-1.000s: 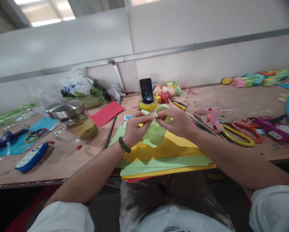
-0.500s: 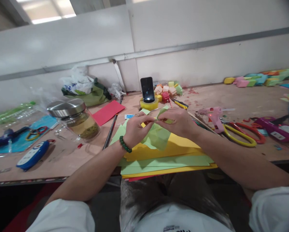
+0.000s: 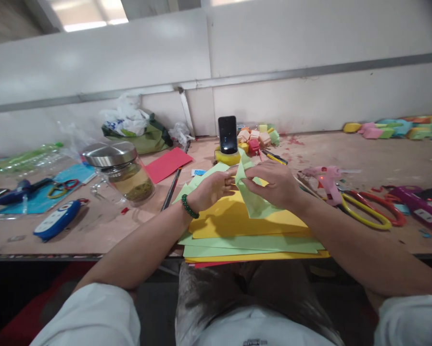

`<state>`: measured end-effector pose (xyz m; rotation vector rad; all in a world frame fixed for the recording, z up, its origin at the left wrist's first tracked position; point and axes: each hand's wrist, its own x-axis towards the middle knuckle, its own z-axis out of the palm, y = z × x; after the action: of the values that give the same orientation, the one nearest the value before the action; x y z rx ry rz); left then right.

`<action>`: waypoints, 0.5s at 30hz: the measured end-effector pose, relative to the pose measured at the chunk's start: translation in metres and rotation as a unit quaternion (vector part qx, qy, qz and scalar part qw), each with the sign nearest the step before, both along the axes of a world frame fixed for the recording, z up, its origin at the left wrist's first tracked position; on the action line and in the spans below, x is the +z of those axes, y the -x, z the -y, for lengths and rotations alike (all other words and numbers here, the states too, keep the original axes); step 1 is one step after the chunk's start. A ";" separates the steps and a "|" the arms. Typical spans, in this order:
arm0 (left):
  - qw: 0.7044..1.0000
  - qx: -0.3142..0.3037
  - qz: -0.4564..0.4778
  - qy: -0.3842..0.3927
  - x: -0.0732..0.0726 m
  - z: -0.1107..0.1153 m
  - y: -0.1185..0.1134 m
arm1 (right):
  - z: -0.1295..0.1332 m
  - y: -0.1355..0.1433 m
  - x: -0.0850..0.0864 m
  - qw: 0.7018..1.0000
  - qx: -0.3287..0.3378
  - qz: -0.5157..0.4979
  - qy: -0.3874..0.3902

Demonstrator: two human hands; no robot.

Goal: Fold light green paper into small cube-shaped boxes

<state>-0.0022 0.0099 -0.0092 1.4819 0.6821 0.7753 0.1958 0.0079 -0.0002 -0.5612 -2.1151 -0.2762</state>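
Note:
My right hand [image 3: 275,182] pinches a creased piece of light green paper [image 3: 254,204] between thumb and fingers, above the stack. The paper stands partly folded, one pointed end up and a wider flap hanging down. Just left of it is my left hand [image 3: 214,189], with a green bead bracelet [image 3: 189,206] at the wrist. Its fingers are loosely curved and apart, with nothing seen in them; whether the fingertips touch the paper I cannot tell. Beneath both hands lie yellow sheets [image 3: 219,223] and light green sheets [image 3: 237,246], stacked at the table's front edge.
A glass mug [image 3: 133,185] with a steel lid and a blue-white remote [image 3: 59,220] stand left. Behind the stack, a phone [image 3: 227,134] leans upright on a yellow tape roll [image 3: 226,156]. To the right lie a pink glue gun [image 3: 327,180], scissors [image 3: 367,211] and a purple device [image 3: 421,204].
My left hand has let go of the green paper and moved slightly apart from it. The paper is now in my right hand, turned more upright. The view has shifted a little left.

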 end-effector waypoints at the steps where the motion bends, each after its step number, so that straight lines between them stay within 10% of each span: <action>1: 1.000 -0.015 0.010 0.024 0.000 -0.001 0.000 | 0.001 0.000 0.000 1.000 0.006 0.005 -0.003; 15: 0.995 0.020 0.053 -0.087 -0.002 0.004 -0.005 | 0.002 -0.001 -0.001 0.999 0.003 -0.008 0.031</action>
<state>0.0029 0.0054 -0.0114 1.5747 0.5769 0.9569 0.1964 0.0061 -0.0010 -0.5925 -2.1144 -0.2023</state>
